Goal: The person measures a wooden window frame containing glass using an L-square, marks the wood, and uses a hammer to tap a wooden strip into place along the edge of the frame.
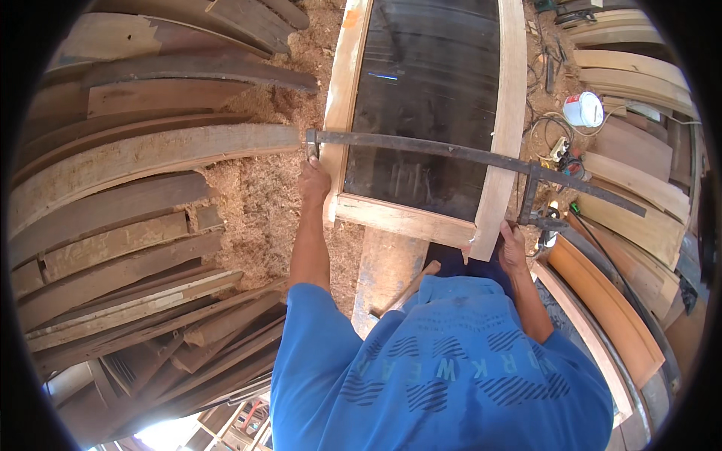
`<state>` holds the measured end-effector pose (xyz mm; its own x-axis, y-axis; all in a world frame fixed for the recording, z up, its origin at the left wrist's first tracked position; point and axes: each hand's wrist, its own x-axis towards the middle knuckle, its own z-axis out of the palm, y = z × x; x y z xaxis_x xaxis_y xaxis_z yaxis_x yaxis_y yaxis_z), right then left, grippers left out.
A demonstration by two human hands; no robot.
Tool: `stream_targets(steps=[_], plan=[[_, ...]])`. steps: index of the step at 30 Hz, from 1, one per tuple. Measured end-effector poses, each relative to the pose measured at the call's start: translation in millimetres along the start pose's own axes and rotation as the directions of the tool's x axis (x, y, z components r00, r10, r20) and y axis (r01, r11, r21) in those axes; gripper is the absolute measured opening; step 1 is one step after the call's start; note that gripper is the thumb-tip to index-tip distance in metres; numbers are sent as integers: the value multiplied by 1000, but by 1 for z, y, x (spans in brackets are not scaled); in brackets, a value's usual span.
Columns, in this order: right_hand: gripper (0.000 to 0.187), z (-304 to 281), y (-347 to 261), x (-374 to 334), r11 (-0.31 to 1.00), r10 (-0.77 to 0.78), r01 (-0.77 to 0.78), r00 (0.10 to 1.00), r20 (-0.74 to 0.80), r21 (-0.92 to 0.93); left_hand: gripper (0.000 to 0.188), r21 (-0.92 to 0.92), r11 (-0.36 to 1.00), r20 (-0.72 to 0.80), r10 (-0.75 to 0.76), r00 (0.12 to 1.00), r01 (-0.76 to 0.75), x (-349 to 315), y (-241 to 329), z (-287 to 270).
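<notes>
A long metal bar clamp [421,147] lies across a pale wooden frame [410,218] that surrounds a dark, glossy panel [421,90]. At the clamp's left end, beside the frame's left stile, my left hand [314,183] is closed around the jaw. My right hand [514,248] is at the frame's lower right corner, its fingers bent at the inner end of the clamp's screw and against the stile. Part of that grip is hidden. The sliding jaw [530,192] stands just right of the frame.
Stacked boards [150,150] line the left side, and more planks [632,173] lie at right. Wood shavings [256,203] cover the floor. A white bucket [583,110] stands among cables at right. Below the frame lies a wooden-handled tool [410,289] by a board [387,259].
</notes>
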<state>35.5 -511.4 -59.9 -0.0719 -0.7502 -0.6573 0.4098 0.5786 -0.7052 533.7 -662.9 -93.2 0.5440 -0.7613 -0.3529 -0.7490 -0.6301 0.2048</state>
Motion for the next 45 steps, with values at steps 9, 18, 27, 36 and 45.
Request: stream_targets(steps=[9,18,27,36,45], plan=[[51,7,8,6,993,40,-66,970,-241,-102,57,-11,988,-103,154,983,-156,15,-26,23],[32,-30,-103,-21,478,-208,-56,962,-175,-877,55,-25,996,-71,78,994,-80,1,-2,5],[66,-14,-111,43,375,-150,42,989,-16,-926,57,-1,994,-83,106,991,-106,12,-13,12],[44,-56,-117,8,-436,-80,128,981,180,-891,60,27,993,-54,118,992,-116,12,-8,19],[37,-50,-152,57,-251,409,319,891,198,-914,64,-8,990,-124,139,983,-141,17,-23,20]])
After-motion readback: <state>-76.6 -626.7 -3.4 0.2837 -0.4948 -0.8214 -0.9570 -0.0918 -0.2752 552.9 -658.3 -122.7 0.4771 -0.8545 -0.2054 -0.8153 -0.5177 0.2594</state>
